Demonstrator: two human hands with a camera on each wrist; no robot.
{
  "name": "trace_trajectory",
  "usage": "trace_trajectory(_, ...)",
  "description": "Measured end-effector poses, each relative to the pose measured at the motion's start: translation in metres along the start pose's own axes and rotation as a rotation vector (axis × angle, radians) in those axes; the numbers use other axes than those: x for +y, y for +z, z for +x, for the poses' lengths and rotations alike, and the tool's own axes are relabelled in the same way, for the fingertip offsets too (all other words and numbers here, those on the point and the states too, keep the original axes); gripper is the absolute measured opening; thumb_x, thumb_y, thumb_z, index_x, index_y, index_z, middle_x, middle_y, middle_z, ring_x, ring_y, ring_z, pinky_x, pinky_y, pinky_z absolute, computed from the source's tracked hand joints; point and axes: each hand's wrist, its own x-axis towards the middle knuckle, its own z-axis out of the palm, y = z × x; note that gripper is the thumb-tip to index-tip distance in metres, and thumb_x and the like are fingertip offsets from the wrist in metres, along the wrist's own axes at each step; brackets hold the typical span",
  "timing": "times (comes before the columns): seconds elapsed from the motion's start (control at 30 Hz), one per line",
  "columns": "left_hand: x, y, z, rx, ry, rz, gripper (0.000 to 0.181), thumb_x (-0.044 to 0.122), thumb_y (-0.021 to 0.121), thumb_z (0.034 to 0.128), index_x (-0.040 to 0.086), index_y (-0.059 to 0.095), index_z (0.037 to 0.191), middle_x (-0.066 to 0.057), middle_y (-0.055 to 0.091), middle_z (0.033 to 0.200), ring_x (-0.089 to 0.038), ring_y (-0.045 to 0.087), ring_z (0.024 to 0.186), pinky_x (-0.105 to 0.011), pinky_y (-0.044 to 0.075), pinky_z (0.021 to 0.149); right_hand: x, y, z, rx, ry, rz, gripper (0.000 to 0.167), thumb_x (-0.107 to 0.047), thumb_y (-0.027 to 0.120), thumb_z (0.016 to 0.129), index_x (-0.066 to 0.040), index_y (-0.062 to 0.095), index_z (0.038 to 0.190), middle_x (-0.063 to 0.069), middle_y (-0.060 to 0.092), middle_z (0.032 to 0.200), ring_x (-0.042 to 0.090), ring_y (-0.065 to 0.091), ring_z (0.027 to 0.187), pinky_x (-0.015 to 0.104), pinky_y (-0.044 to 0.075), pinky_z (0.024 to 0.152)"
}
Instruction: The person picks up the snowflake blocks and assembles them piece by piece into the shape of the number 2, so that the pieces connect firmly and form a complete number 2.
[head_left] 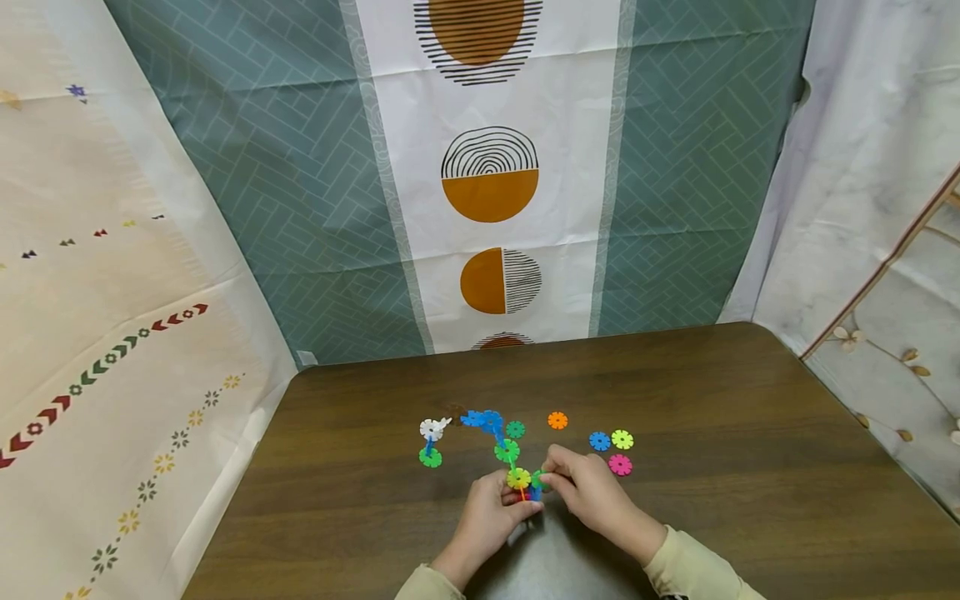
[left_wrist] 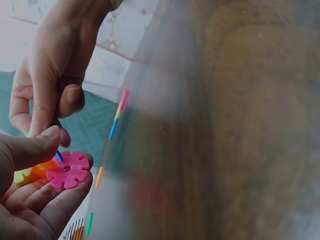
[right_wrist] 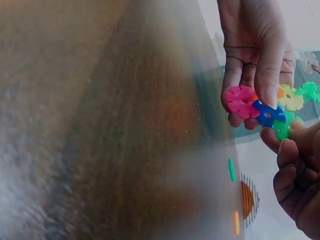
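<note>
A chain of notched plastic flower discs lies across the table in the head view, from a white disc (head_left: 431, 430) through blue discs (head_left: 491, 420) to a yellow disc (head_left: 518, 478) near the hands. My left hand (head_left: 489, 507) grips the chain's near end, its thumb over a blue disc (right_wrist: 268, 116) joined beside a pink disc (right_wrist: 242, 101). Between thumb and fingertips, my right hand (head_left: 592, 493) pinches a green disc (right_wrist: 282, 130), which touches the blue one. Fingers partly hide the joint between the green and blue discs. An orange disc (left_wrist: 44, 170) shows behind the pink one.
Loose discs lie beyond the hands: green (head_left: 515, 428), orange (head_left: 557, 420), blue (head_left: 599, 441), yellow-green (head_left: 622, 439) and pink (head_left: 620, 464). The brown wooden table (head_left: 337, 500) reaches back to a patterned curtain (head_left: 300, 167).
</note>
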Motion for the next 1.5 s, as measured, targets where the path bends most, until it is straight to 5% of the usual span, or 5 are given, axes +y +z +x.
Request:
trace_trajectory(0.43,-0.003,-0.009,0.001,0.026,-0.01,0.112,0.021,0.009,0.081,0.079,0.003,0.065,0.09,-0.001,0.071,0.078,-0.005,0.063,0.068,-0.021,0.052,0.061,0.008,-0.005,0.012,-0.081,0.148,0.148,0.017,-0.03,0.057,0.099,-0.018,0.065,0.09,0.002,0.06,0.065,0.01,0.052,0.046,0.026,0.047,0.051)
trace_trajectory(0.67,-0.005,-0.01,0.001,0.029,-0.039,0.139,0.022,0.011,0.082,0.0782,0.004,0.064,0.091,0.001,0.069,0.078,-0.005,0.063,0.068,-0.021,0.051,0.062,0.02,-0.005,0.032,-0.059,0.183,0.109,0.008,-0.013,0.065,0.094,-0.006,0.069,0.094,0.007,0.066,0.081,0.016,0.057,0.051,0.025,0.049,0.051)
trace_trajectory(1.07,-0.005,-0.009,0.001,0.009,-0.034,0.116,0.023,0.011,0.082,0.0781,0.005,0.065,0.092,0.002,0.068,0.08,-0.006,0.064,0.071,-0.021,0.052,0.063,0.034,0.005,0.067,-0.051,0.216,-0.043,0.004,-0.011,0.073,0.087,-0.012,0.07,0.089,-0.005,0.068,0.087,0.011,0.06,0.068,0.03,0.051,0.063)
trace_trajectory(1.27,-0.005,-0.008,-0.001,0.003,-0.054,0.124,0.025,0.013,0.083,0.0776,0.006,0.065,0.093,0.003,0.067,0.081,-0.007,0.064,0.072,-0.021,0.052,0.064,0.037,0.014,0.08,-0.072,0.239,-0.089,0.008,-0.01,0.075,0.086,-0.011,0.07,0.092,-0.002,0.068,0.089,0.019,0.064,0.086,0.04,0.053,0.078)
trace_trajectory(1.5,-0.004,-0.007,-0.003,-0.001,-0.046,0.103,0.023,0.012,0.082,0.0782,0.006,0.064,0.092,0.003,0.068,0.08,-0.006,0.063,0.07,-0.021,0.052,0.063,0.036,0.023,0.088,-0.154,0.196,-0.179,0.024,-0.012,0.077,0.084,-0.008,0.07,0.106,0.001,0.062,0.085,0.016,0.056,0.077,0.036,0.05,0.071)
